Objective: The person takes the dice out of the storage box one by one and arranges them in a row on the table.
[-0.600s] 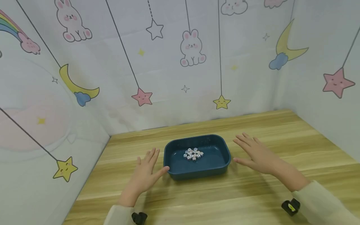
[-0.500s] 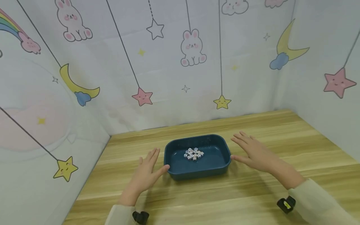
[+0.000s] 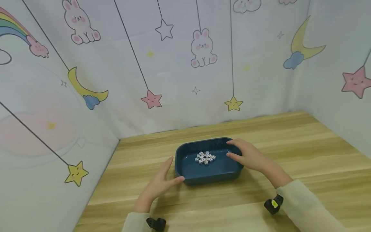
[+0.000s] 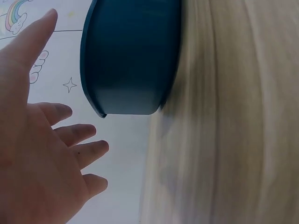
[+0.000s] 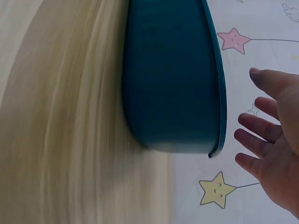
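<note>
Between left hand (image 3: 157,186) (8 o'clock) and right hand (image 3: 251,157) (3 o'clock), both fingers-spread and gripping nothing, a blue tray (image 3: 213,178) sits on the table (image 3: 290,138). Looks light, stiff, kinda slick; I'd grab its 9 and 3 o'clock ends, since the dice (image 3: 206,158) might slide.

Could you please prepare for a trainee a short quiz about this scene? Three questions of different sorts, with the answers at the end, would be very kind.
1. True or false: the blue tray has its open side up.
2. How do the dice lie inside it? a) in one straight row; b) in a cluster; c) one in each corner.
3. In the head view, which grip hides more of the tray?

Key: 1. True. 2. b. 3. The right grip.
</note>
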The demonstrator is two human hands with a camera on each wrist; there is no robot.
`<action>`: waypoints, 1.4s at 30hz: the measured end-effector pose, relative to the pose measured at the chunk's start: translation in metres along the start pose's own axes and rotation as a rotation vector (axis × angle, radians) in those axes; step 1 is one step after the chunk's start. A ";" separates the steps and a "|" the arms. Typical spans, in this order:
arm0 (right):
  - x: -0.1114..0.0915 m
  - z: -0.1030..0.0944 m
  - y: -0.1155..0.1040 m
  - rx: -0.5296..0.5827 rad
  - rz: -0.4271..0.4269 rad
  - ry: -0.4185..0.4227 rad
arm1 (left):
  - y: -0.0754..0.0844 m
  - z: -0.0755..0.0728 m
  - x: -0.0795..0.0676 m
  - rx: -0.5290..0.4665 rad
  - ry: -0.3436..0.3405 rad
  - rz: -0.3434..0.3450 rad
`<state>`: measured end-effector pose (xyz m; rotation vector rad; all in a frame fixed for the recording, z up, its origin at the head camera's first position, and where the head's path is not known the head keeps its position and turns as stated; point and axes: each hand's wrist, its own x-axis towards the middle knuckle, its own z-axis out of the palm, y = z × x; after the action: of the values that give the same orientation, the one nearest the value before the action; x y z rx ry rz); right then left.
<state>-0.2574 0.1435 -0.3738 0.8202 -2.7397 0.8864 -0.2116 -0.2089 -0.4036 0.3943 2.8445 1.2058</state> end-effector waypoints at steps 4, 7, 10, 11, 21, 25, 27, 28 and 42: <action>0.012 0.007 -0.002 0.025 -0.004 -0.013 | -0.002 0.005 0.002 -0.017 0.002 0.003; 0.021 0.012 -0.004 0.068 -0.003 -0.029 | -0.004 0.005 0.002 -0.031 -0.009 -0.011; 0.031 0.016 -0.008 0.131 0.015 -0.039 | -0.004 0.003 0.003 -0.033 -0.017 -0.008; 0.034 0.017 -0.009 0.144 0.019 -0.044 | -0.004 0.002 0.004 -0.031 -0.019 -0.005; 0.064 0.032 -0.009 0.220 0.164 -0.185 | -0.011 -0.001 0.012 -0.117 -0.015 0.007; 0.073 0.037 -0.007 0.226 0.215 -0.245 | -0.013 -0.001 0.015 -0.178 -0.027 0.032; 0.076 0.039 -0.008 0.213 0.243 -0.261 | -0.014 -0.001 0.017 -0.205 -0.046 0.031; 0.077 0.040 -0.008 0.202 0.258 -0.263 | -0.014 -0.001 0.017 -0.211 -0.055 0.028; 0.081 0.059 0.000 0.144 0.444 -0.287 | -0.019 0.000 0.023 -0.260 -0.100 -0.019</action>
<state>-0.3240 0.0727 -0.3980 0.3813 -3.2127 1.1302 -0.2377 -0.2160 -0.4157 0.4018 2.5579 1.4822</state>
